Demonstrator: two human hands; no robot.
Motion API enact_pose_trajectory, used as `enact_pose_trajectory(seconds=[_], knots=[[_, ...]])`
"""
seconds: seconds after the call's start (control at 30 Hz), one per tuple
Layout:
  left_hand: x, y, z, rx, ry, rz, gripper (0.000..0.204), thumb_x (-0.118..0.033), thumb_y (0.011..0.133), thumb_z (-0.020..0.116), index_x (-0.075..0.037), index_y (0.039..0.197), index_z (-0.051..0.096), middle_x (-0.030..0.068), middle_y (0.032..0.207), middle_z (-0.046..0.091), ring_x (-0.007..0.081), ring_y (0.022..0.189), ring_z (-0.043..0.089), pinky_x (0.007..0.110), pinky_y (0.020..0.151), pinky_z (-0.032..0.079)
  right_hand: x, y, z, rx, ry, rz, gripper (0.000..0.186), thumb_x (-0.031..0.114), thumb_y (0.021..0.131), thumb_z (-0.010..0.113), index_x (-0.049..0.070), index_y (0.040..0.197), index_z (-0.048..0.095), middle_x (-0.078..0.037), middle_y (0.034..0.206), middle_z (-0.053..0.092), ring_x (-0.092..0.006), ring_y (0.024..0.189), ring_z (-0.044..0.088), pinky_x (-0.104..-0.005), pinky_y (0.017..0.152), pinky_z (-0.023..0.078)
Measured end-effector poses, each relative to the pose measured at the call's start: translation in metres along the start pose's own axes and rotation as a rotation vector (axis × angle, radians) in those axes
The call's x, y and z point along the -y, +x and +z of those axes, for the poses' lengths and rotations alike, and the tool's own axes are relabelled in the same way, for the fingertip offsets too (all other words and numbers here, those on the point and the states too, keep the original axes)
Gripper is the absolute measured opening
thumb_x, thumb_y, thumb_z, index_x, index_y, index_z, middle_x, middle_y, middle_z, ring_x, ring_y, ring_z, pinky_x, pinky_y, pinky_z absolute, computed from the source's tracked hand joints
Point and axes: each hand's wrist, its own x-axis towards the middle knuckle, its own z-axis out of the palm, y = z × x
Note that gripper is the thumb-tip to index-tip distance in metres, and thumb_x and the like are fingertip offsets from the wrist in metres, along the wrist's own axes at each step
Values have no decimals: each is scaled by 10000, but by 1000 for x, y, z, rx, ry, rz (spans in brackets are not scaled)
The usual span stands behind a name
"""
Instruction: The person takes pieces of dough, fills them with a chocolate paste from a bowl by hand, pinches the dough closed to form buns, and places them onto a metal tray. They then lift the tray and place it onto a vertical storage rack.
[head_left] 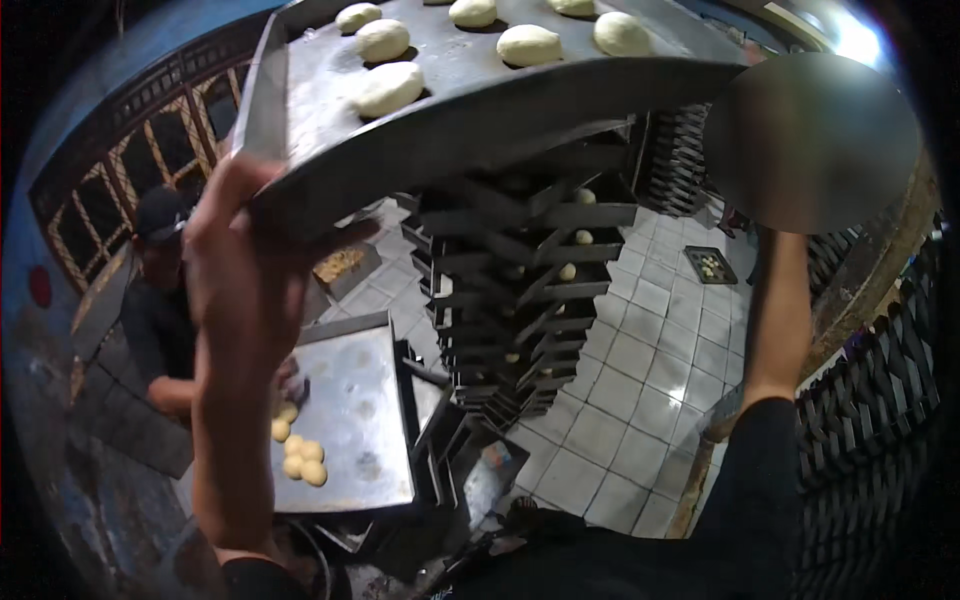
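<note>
A metal baking tray (470, 115) is held up high in front of me, with several pale dough pieces (530, 45) spaced across it. My left hand (245, 260) is closed around its near left corner, thumb at the rim. My right forearm (783, 330) reaches up to the tray's right end. A grey blurred patch covers most of that hand, and only a bit of skin shows at the rim. Beneath the raised tray stands a tall stack of dark trays (520, 300), laid crosswise, with dough pieces showing in the gaps.
At left, a person in a dark cap (160, 215) reaches over a lower tray (365, 420) holding several round dough balls (303, 460). More stacked trays (870, 430) line the right side. A small dark tray with dough (710, 265) lies on the tiled floor (640, 350).
</note>
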Motion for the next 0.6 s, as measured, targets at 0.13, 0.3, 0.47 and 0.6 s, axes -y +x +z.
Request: enact_pose_trajectory(seconds=[0.13,0.3,0.47,0.6], knots=[[36,94,76,-49,141,-36,335,-299,1078,465,3,1200,545,206,1130,694,317,1002,732,491,871,685,-86,150,-7,-33,102,6,589,615,1019,578,156,1384,634,-42,1219,682,-175,1113,595,-389,996,479],[104,176,105,-106,111,-138,493,-320,1051,505,35,1389,442,248,1257,624,349,1051,735,468,802,711,-209,288,-32,-38,-55,-20,666,629,1047,495,59,1347,667,-101,1328,697,-252,1250,594,-435,1084,449],[135,224,95,-97,94,-256,624,-416,1029,542,12,1465,418,243,1222,678,361,968,767,469,766,704,-255,295,-7,55,-75,307,866,728,1045,396,62,1590,496,-149,1618,503,-313,1489,444,-454,1220,338],[117,239,64,86,417,-371,805,-685,1030,438,-114,1592,366,234,1194,739,360,883,790,457,705,677,-234,309,-15,-37,-353,123,969,793,1039,321,22,1617,427,-216,1684,387,-353,1537,390,-483,1238,320]])
